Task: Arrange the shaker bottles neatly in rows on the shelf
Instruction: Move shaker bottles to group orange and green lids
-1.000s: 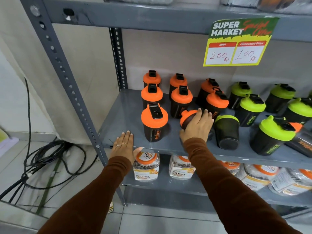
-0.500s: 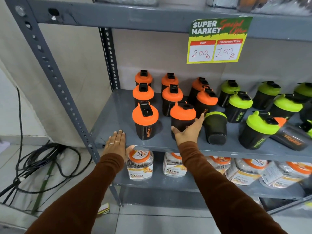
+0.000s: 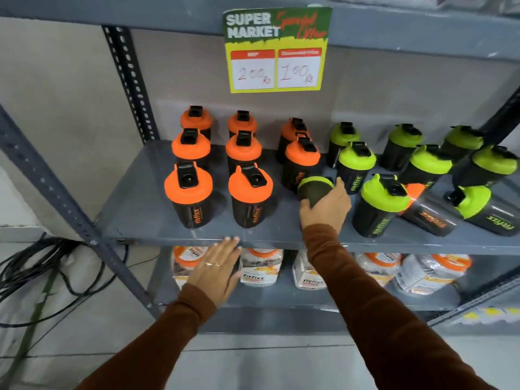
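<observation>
Black shaker bottles stand on the grey shelf [image 3: 140, 218]. Several with orange lids [image 3: 249, 187] form rows on the left, several with green lids [image 3: 384, 192] crowd the right. My right hand [image 3: 326, 209] grips a dark bottle with a green rim and no cap [image 3: 313, 188] in the front middle. Two bottles lie on their sides at the front right: an orange-lidded one [image 3: 430, 215] and a green-lidded one [image 3: 489, 212]. My left hand [image 3: 218, 268] is flat with fingers apart, fingertips at the shelf's front edge.
A price sign [image 3: 277, 49] hangs from the shelf above. Jars with orange lids [image 3: 260, 267] fill the shelf below. A perforated upright [image 3: 56, 192] runs at the left, with black cables [image 3: 25, 271] on the floor beside it.
My right hand left the front orange-lidded bottle standing upright and moved right onto the capless green-rimmed bottle. My left hand slid right along the shelf edge. The view shifted right.
</observation>
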{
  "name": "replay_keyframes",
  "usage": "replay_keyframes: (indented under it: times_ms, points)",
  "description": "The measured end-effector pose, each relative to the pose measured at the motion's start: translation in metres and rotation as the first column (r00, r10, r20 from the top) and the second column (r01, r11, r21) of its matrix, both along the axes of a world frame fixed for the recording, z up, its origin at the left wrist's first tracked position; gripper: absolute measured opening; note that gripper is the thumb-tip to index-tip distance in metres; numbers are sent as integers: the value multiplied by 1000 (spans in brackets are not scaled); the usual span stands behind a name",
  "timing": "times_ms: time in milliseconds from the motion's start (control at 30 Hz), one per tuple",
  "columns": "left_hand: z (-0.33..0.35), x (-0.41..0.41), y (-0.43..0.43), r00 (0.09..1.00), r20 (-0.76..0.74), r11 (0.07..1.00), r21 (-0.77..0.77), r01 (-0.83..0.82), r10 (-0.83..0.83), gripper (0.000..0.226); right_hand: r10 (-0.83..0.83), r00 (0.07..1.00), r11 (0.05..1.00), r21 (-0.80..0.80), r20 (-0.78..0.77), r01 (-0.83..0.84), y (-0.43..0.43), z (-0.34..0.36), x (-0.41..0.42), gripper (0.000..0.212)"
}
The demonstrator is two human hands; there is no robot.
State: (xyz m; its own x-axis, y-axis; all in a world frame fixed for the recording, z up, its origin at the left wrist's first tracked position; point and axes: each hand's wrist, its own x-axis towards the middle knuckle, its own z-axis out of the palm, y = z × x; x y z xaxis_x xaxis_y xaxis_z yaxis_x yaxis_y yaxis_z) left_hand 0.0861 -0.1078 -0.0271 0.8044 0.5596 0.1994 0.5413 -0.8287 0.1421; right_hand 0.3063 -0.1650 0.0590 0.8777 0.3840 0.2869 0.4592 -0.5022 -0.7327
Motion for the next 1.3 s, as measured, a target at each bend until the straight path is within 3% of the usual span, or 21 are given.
replay_keyframes:
  times_ms: [67,133,200,300,467,533,633,767,867,1067,1300]
  points:
    - [8,30,-13,999,-18,998,33,46,-45,53,-22,969,996,-86,-246,1,4,10,21,98]
    - [15,58,-22,996,-56,997,28,77,-76,52,-23,843,996,-87,-538,-29,7,18,34,112]
    - [22,81,-28,991,-132,999,-9,32,-33,57,44,756,993,-53,-653,-104,4,25,41,114]
    - [23,105,-36,979,-198,998,-27,-58,51,61,158,831,984,16,-533,-177,-12,30,43,106]
    - [12,137,-41,983,-160,995,-21,-99,94,88,293,916,927,318,-274,-201,-51,58,43,93]
    - [15,156,-43,988,-149,998,-53,-39,31,109,279,934,887,432,-223,-162,-66,69,56,95]
    - [28,185,-53,988,-154,997,-70,-24,13,121,165,968,838,544,-190,-36,-90,75,92,97]
    - [27,205,-63,986,-159,998,-11,-54,52,115,73,968,770,630,-241,99,-126,62,147,101]
    - [17,208,-64,971,-216,994,-13,-107,102,95,108,947,783,613,-303,107,-150,34,166,102]
    - [13,209,-66,983,-148,993,-24,-117,112,121,126,937,911,412,-326,21,-159,-22,169,103]
    - [9,209,-65,976,-167,990,11,-141,141,118,196,951,957,259,-238,-132,-160,-38,188,93]
